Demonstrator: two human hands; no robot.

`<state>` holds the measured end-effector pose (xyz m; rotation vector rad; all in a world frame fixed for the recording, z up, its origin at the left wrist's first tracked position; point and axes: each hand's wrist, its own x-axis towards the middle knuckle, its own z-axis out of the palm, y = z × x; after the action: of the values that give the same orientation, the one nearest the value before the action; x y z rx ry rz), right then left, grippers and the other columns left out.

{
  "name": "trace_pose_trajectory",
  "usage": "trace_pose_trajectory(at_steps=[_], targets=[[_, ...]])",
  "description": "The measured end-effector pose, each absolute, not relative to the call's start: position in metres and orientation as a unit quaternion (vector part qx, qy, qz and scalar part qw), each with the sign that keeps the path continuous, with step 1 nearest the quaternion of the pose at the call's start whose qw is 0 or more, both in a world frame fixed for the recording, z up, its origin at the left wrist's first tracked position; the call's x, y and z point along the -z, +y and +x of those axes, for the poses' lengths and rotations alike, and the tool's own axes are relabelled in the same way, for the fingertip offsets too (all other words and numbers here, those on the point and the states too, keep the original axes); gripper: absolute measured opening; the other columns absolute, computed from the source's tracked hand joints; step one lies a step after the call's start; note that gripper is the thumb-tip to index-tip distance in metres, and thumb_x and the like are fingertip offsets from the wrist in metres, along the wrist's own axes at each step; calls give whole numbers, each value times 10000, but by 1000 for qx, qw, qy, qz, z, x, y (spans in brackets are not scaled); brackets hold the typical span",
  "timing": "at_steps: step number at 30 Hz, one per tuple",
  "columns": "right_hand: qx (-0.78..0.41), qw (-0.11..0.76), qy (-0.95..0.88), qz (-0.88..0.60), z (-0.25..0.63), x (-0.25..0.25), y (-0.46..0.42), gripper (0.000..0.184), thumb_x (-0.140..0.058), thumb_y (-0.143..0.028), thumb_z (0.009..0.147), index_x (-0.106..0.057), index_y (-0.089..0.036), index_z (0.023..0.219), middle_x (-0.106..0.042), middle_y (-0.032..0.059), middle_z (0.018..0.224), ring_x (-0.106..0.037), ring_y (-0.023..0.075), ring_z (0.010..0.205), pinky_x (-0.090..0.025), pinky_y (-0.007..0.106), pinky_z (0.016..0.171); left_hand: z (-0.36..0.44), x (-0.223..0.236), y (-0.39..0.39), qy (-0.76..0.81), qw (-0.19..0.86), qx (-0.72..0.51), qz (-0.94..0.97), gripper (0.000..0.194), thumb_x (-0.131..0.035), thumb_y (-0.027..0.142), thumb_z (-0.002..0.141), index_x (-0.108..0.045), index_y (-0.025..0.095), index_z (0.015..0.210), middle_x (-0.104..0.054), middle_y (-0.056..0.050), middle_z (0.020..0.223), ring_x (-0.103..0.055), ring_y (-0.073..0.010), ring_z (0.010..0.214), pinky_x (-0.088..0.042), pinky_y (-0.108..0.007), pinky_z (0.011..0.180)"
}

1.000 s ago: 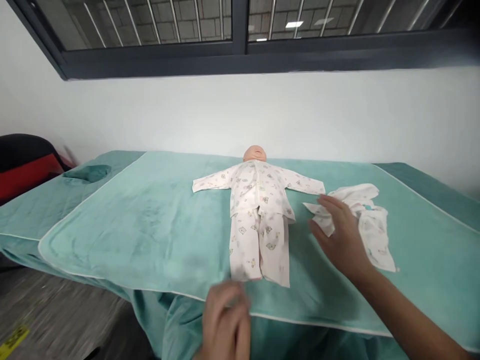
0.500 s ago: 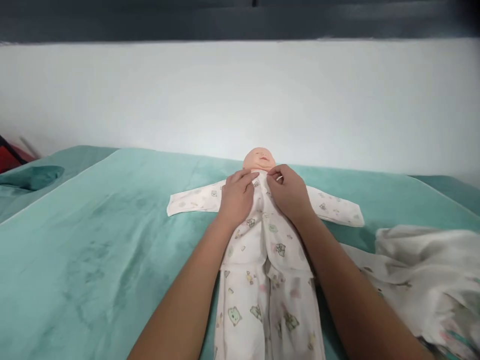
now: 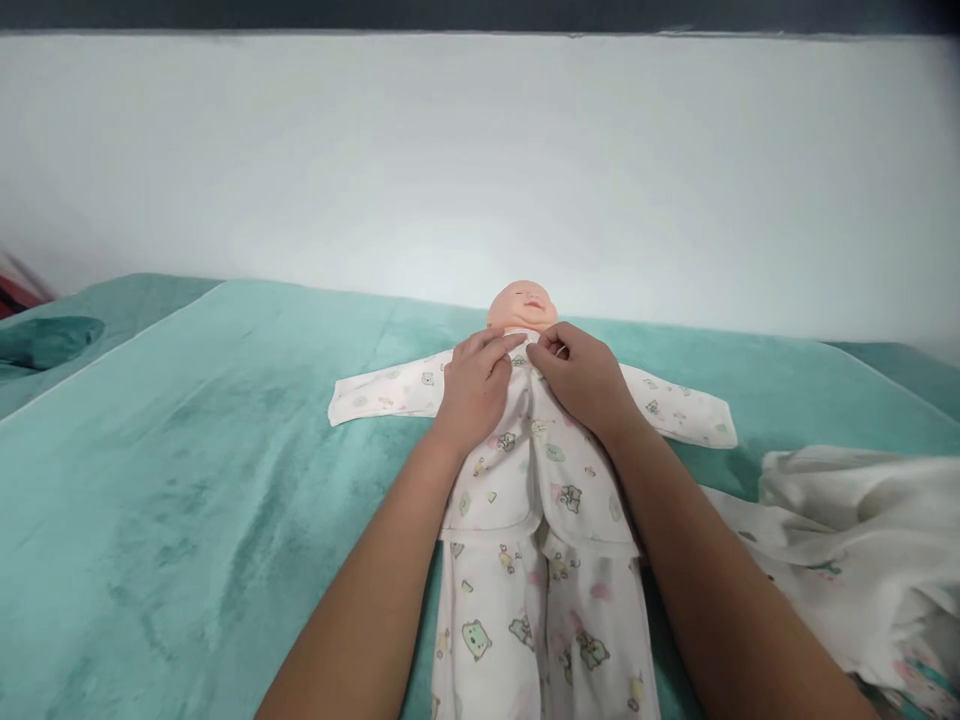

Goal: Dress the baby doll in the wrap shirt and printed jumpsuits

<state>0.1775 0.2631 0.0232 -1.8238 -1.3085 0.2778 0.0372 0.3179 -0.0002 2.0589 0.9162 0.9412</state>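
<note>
Working just below the doll's smooth pink head [image 3: 523, 303], my right hand [image 3: 589, 385] pinches the neck edge of the white animal-printed cloth shirt [image 3: 504, 475]; my half-open left hand [image 3: 475, 395] steadies it. This fine work, I judge, calls for flat cloth.

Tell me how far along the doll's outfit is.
Looks done: the shirt lies on the doll, sleeves spread, with the pants below. In hand: the left hand rests by the collar; the right hand seems to pinch its edge. Probably left: closing the front, which parts at the hem. Fingers hide any collar fastening.
</note>
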Motion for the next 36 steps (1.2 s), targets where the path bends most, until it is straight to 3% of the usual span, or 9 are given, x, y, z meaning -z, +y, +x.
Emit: trace_pose_trajectory(at_steps=[9,13,16,20,22,26,31,36], targets=[[-100,539,-455,-702,184,-16,268,120,-587,-259,778,-565,-204,674,-525,-40,652,-450,139,644,-348,300,643,38,1,318,350,342,-361,794,418,-351,230,965,-664,320,1226,-516,-20,1436,-379,-225,1390,-272,-474,1193],[-101,589,-407,-691,185,-13,269,163,-573,-247,778,-518,-209,629,-510,-36,633,-453,142,634,-357,309,641,38,1,319,341,346,-366,793,415,-362,219,963,-653,313,1243,-521,-27,1434,-374,-221,1406,-274,-473,1194],[-97,592,-415,-684,185,-12,268,49,-592,-193,736,-555,-216,716,-562,-27,700,-488,152,646,-384,322,657,36,0,317,324,356,-394,783,370,-424,199,941,-674,301,1194,-560,-23,1393,-417,-204,1382,-287,-440,1198],[-30,573,-534,-621,182,-11,261,263,-509,-60,683,-603,-233,857,-653,21,991,-576,209,935,-432,344,767,32,-5,310,300,351,-405,789,230,-523,221,916,-728,285,1000,-608,-4,1342,-471,-193,1337,-334,-395,1178],[-8,548,-574,-608,180,-8,253,259,-472,-47,706,-607,-238,815,-660,25,976,-558,225,1010,-436,366,822,31,-8,307,288,338,-397,804,213,-536,224,917,-732,282,979,-624,-2,1322,-479,-191,1328,-354,-388,1167],[-14,536,-556,-635,179,2,231,184,-499,-114,807,-616,-244,864,-640,22,949,-558,220,953,-437,407,885,29,-11,305,275,309,-378,828,194,-561,272,926,-732,293,1015,-609,-2,1343,-470,-200,1336,-344,-401,1174],[-53,524,-583,-619,181,6,216,159,-562,-248,882,-633,-262,1023,-620,29,1031,-545,221,1038,-413,420,949,30,-10,305,271,298,-374,835,174,-565,309,931,-723,294,1001,-598,4,1356,-469,-200,1339,-335,-404,1177],[-90,545,-561,-617,183,4,220,71,-585,-303,889,-624,-245,874,-611,13,954,-555,203,954,-417,389,907,30,-9,305,274,302,-375,833,155,-566,325,929,-710,277,965,-600,1,1352,-470,-203,1342,-344,-396,1168]])
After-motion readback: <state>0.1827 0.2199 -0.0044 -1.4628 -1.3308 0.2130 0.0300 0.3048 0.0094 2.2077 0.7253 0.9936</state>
